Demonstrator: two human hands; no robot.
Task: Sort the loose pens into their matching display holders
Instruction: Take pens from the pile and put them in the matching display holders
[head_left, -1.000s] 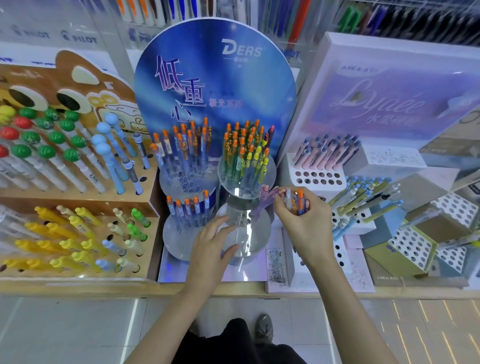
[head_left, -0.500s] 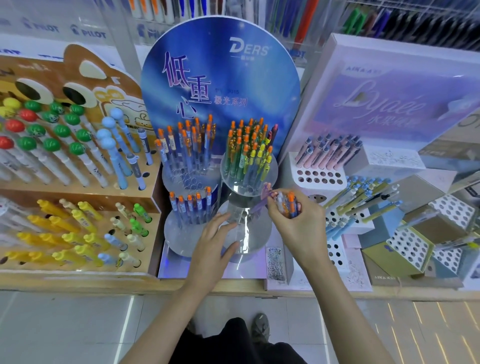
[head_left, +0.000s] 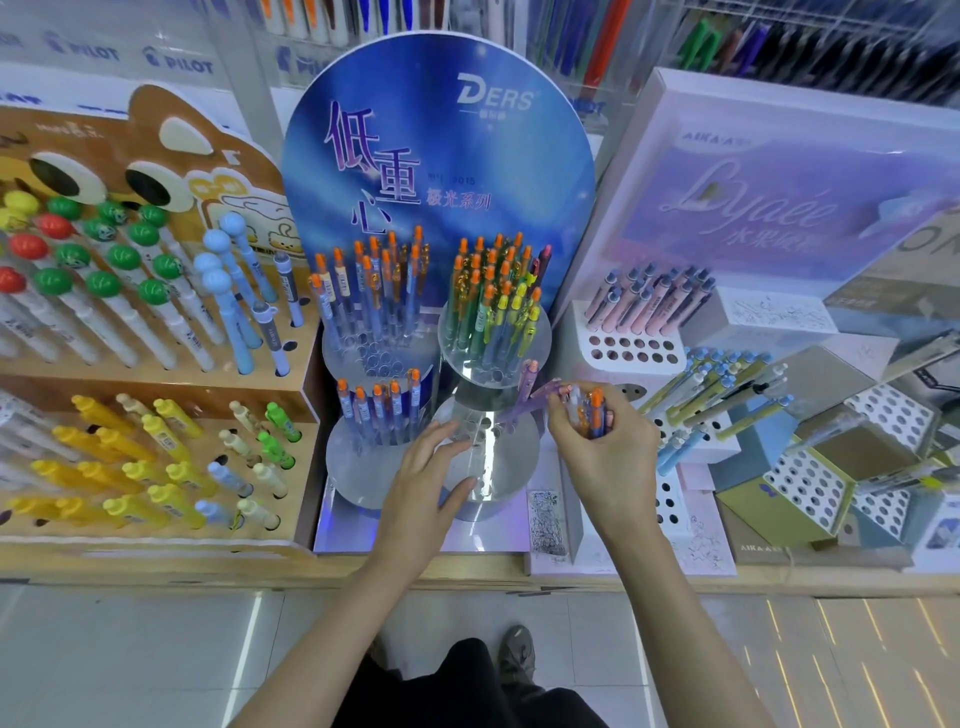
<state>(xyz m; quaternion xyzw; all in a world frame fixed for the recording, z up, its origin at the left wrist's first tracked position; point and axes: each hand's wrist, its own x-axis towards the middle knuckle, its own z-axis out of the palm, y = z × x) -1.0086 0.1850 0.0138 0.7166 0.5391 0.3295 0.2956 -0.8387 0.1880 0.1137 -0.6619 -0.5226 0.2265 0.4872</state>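
Several pens (head_left: 592, 415) bunched in the right hand (head_left: 610, 460), fingers (head_left: 561, 428) curled round them; one purple pen (head_left: 527, 408) slants down-left toward the clear holder (head_left: 493, 483) (holes showing), which the left hand (head_left: 421, 483) touches, fingers spread.

I see a bundle of loose pens (head_left: 589, 415), clear barrels with orange tops, gripped upright in the right hand (head_left: 608, 462). One purple pen (head_left: 524, 408) sticks out of it toward 10 o'clock, above the front-right clear holder (head_left: 488, 483), a round one with small holes on top. At its 9 o'clock, the front-left holder (head_left: 353, 467) carries upright blue pens (head_left: 376, 415) with orange tops.
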